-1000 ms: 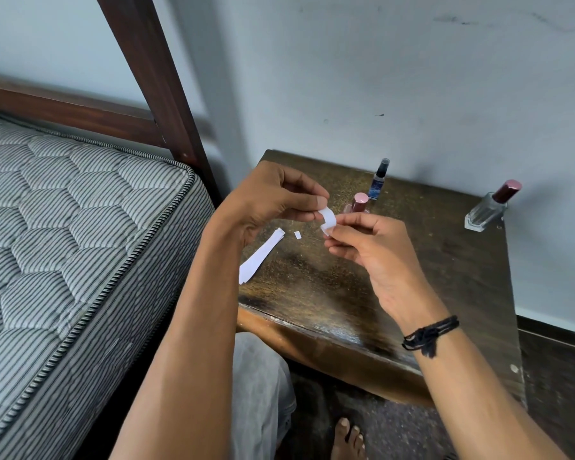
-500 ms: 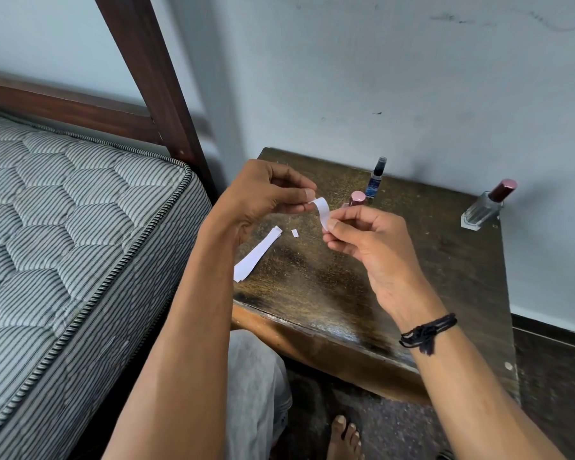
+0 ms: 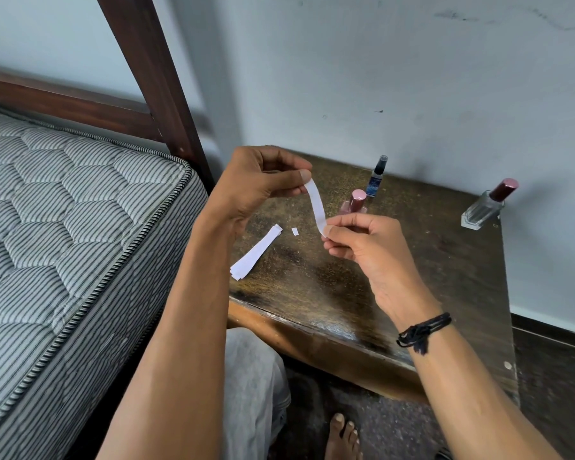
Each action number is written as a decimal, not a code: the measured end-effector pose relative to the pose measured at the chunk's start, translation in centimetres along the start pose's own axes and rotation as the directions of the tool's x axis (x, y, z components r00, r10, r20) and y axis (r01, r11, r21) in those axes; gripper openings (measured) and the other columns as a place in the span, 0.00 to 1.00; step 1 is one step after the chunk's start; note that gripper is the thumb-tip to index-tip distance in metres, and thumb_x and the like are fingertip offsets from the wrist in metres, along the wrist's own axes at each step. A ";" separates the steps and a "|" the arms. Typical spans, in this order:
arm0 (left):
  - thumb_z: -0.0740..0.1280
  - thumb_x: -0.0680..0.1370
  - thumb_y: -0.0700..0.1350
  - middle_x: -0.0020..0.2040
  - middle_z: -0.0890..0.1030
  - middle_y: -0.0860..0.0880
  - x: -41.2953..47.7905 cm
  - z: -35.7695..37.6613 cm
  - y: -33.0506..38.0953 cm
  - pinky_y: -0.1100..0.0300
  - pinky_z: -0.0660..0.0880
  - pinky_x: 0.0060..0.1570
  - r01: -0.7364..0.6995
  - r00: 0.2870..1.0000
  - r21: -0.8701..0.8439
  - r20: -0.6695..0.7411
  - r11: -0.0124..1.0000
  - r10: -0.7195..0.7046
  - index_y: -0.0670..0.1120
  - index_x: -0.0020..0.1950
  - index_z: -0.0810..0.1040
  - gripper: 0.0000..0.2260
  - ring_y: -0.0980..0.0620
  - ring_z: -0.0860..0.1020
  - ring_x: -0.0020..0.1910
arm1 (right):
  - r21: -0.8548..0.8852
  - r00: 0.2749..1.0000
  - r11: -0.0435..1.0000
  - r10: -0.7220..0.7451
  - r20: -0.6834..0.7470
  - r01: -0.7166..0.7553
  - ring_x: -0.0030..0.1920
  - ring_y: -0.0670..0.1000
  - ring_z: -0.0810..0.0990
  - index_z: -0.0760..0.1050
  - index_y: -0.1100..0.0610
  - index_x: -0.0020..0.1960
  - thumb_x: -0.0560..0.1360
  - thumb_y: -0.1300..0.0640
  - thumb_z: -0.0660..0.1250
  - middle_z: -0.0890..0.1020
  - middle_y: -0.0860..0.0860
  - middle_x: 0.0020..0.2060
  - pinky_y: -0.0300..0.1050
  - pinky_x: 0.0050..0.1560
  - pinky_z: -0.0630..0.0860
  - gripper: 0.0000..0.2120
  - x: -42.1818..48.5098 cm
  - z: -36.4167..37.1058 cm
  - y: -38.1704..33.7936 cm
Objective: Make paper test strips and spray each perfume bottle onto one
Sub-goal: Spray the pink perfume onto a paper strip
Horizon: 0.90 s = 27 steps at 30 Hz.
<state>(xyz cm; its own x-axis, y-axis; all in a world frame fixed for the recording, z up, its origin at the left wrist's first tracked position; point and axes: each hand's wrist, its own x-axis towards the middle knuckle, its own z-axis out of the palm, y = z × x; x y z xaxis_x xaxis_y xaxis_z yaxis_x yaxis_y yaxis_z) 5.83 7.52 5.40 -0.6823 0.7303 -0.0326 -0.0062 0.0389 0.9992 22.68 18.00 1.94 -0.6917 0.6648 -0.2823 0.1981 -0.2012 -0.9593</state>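
Observation:
A narrow white paper strip [image 3: 316, 204] stretches between my two hands above the dark wooden side table [image 3: 395, 267]. My left hand [image 3: 259, 184] pinches its upper end between thumb and fingers. My right hand [image 3: 359, 240] pinches its lower end. More cut strips [image 3: 256, 252] lie stacked on the table's left side, with a tiny paper scrap [image 3: 294, 231] beside them. Three perfume bottles stand at the back: a small blue one [image 3: 377, 177], a pink-capped one [image 3: 356, 202] partly behind my right hand, and a clear one with a maroon cap [image 3: 487, 205] at the far right.
A striped mattress [image 3: 73, 234] on a dark wooden bed frame [image 3: 153, 78] lies to the left of the table. A grey wall rises right behind the bottles. My knee [image 3: 253, 376] and bare foot [image 3: 342, 439] are below the table's front edge.
My hands have drawn apart, the left up and left, the right down and right, so the curled strip between them now hangs out longer.

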 end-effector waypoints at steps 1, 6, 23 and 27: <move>0.75 0.73 0.32 0.38 0.85 0.48 0.0 0.1 -0.1 0.65 0.81 0.42 -0.003 1.000 0.023 0.011 1.000 0.003 0.37 0.49 0.83 0.07 0.54 0.83 0.36 | 0.016 1.000 1.000 -0.021 0.006 0.021 0.39 0.51 0.86 0.85 0.62 0.48 0.75 0.68 0.74 0.88 0.57 0.40 0.41 0.43 0.83 0.04 -0.1 0.0 -0.1; 0.75 0.73 0.32 0.38 0.85 0.47 0.0 0.3 -0.1 0.65 0.80 0.41 -0.021 1.000 0.019 0.005 1.000 0.021 0.37 0.49 0.84 0.06 0.54 0.83 0.36 | -0.013 1.000 1.000 -0.003 -0.006 0.003 0.39 0.51 0.86 0.85 0.62 0.47 0.75 0.68 0.74 0.88 0.57 0.39 0.42 0.45 0.83 0.04 -0.1 0.2 0.2; 0.75 0.73 0.34 0.42 0.85 0.42 0.5 -0.6 -1.0 0.64 0.81 0.44 -0.024 0.996 0.077 -0.083 0.997 0.030 0.39 0.48 0.84 0.05 0.52 0.85 0.39 | 0.138 0.991 0.981 -0.135 -0.023 0.137 0.38 0.52 0.84 0.85 0.63 0.47 0.75 0.69 0.74 0.87 0.57 0.38 0.41 0.42 0.81 0.04 -0.5 0.6 -0.4; 0.75 0.73 0.34 0.42 0.85 0.42 0.8 -0.5 -1.4 0.63 0.82 0.45 -0.026 0.997 0.148 -0.071 0.989 0.037 0.40 0.48 0.84 0.05 0.52 0.85 0.38 | 0.159 0.986 0.974 -0.160 -0.038 0.164 0.37 0.52 0.84 0.85 0.63 0.47 0.74 0.69 0.74 0.87 0.56 0.37 0.40 0.41 0.81 0.04 -0.6 0.6 -0.5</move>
<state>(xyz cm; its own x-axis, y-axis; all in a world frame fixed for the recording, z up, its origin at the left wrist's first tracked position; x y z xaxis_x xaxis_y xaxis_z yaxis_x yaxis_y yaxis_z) 4.91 7.69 3.96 -0.7324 0.6809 0.0063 0.1199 0.1199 0.9855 22.56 17.29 2.54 -0.6875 0.7153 -0.1252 -0.0311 -0.2013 -0.9790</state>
